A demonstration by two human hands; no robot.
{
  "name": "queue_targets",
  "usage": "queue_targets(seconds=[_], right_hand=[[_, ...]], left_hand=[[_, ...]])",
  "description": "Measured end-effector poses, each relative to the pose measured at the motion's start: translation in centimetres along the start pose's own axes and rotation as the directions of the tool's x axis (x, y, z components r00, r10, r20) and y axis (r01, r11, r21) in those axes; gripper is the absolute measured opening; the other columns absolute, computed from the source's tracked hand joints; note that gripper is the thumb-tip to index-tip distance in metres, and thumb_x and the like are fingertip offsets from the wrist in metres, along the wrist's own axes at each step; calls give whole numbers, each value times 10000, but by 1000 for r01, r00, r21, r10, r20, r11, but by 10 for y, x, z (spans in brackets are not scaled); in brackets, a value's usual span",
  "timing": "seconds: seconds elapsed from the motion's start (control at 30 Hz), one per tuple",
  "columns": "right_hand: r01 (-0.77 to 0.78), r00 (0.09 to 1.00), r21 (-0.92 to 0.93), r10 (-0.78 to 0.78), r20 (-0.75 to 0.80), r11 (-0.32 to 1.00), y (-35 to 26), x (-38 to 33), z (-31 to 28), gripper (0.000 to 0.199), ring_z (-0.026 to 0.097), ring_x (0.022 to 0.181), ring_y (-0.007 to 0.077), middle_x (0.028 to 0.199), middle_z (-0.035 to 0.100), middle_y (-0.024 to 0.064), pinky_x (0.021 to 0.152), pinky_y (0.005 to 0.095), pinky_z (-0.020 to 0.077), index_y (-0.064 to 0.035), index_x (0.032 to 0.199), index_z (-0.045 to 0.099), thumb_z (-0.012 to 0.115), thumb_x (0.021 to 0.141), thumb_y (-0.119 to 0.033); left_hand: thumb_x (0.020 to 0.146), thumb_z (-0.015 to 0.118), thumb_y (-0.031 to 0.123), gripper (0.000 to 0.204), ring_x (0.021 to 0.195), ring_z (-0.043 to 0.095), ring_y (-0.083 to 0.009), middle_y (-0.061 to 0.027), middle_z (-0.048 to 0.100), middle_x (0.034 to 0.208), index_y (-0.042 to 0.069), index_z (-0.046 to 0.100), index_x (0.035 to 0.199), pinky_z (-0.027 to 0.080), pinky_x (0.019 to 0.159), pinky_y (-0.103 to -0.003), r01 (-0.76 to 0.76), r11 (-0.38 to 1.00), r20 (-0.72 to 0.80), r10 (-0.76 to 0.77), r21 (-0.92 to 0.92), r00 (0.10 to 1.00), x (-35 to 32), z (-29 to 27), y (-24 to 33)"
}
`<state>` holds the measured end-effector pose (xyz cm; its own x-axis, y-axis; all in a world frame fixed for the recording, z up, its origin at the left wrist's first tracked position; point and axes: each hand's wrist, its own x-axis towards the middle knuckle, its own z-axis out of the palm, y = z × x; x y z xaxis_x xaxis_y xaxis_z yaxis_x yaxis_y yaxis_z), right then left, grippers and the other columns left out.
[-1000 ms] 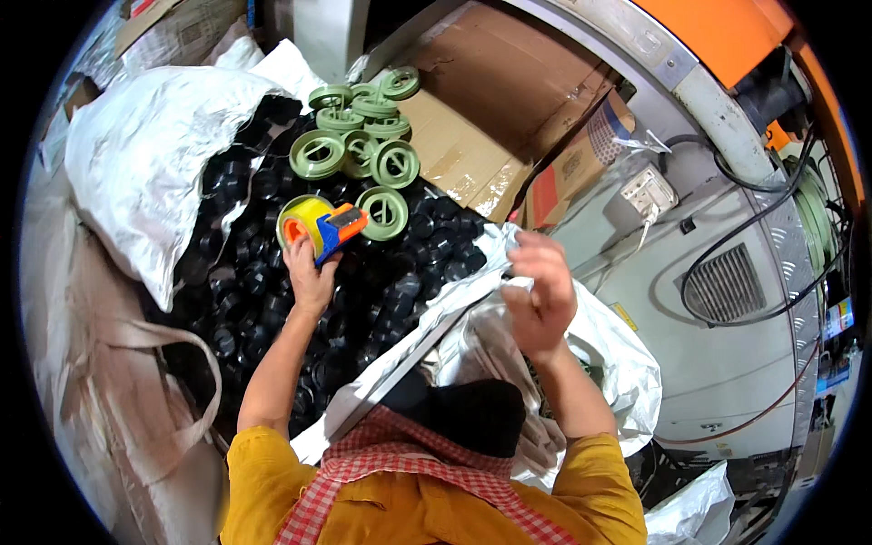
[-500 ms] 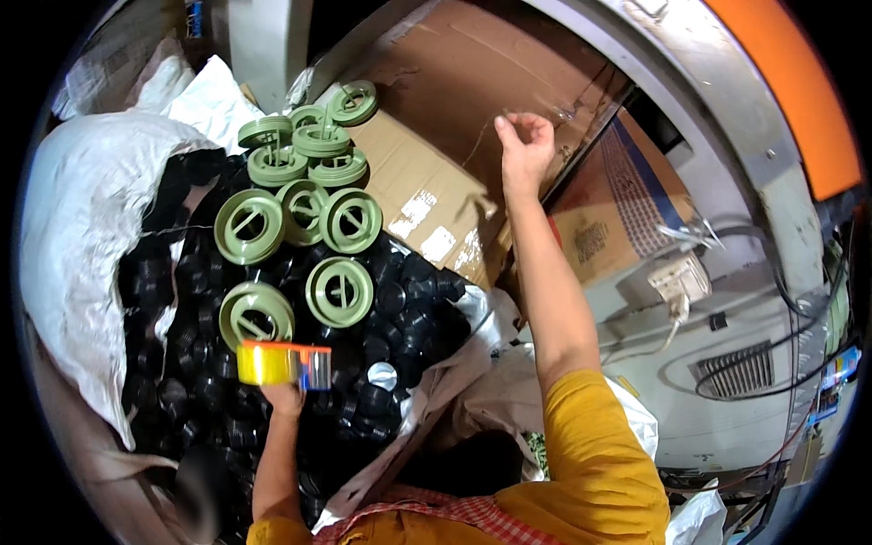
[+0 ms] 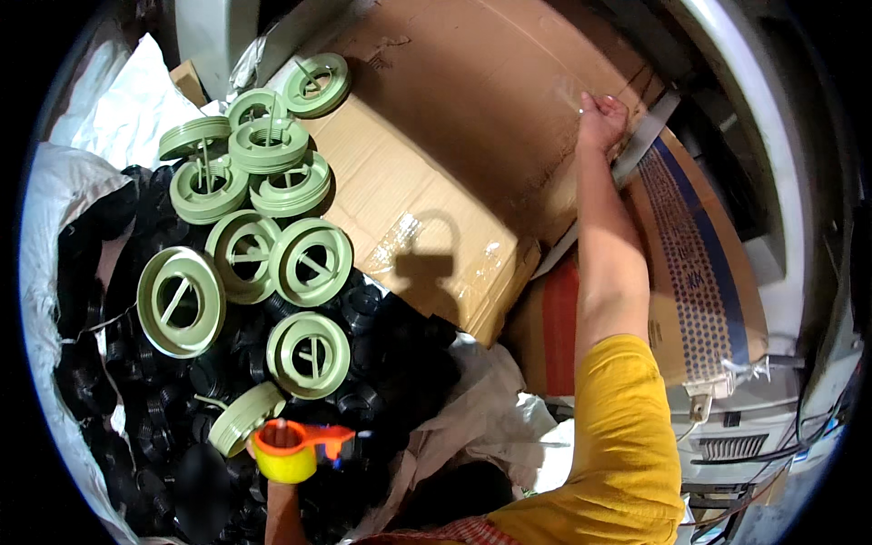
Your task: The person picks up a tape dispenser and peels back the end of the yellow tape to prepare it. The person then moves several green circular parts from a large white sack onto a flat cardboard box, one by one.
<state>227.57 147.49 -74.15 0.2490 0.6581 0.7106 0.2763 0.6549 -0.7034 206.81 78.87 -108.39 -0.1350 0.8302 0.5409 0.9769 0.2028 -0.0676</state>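
Observation:
My left hand [image 3: 281, 490], mostly hidden, is closed round a tape dispenser [image 3: 284, 450] with an orange frame and a yellow roll. A pale green threaded plastic ring [image 3: 243, 420] with a crossbar stands tilted against the dispenser's far left side. My right hand [image 3: 604, 120] reaches to the upper right, its fingers pinched by the inner wall of an open cardboard box [image 3: 472, 100]. A faint clear strip [image 3: 569, 94], looking like tape, shows beside the fingertips. Several more green rings [image 3: 312, 262] lie piled left of the box flap [image 3: 391, 200].
Many black threaded plastic parts [image 3: 163, 400] fill a white woven sack [image 3: 45, 227] under the rings. A printed carton [image 3: 699, 263] stands right of my arm. Beyond it are a white plug or socket [image 3: 707, 391], cables and a grey machine frame [image 3: 777, 182].
The view has shifted toward the box. My right hand has moved right, to the box wall. The dispenser has turned, showing its orange hub, and the ring beside it now stands tilted.

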Motion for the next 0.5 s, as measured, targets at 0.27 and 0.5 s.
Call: queue_targets(seconds=[0.27,0.5], right_hand=[[105,994,46,-104,-18,993,68,68,-17,480,629,777,192,861,625,117,716,292,543,-17,993,462,802,667,76],[150,974,-376,-202,-105,915,85,87,-29,481,588,745,147,840,612,68,699,281,515,-45,937,470,855,647,-30]], left_hand=[[814,646,214,309,1178,504,-416,-161,471,1371,46,560,1059,398,979,-591,21,995,88,-13,-94,996,1,-22,3],[852,644,248,392,1262,464,-394,-159,468,1392,33,525,1157,380,1030,-561,-3,1000,122,6,-28,993,0,-29,1]])
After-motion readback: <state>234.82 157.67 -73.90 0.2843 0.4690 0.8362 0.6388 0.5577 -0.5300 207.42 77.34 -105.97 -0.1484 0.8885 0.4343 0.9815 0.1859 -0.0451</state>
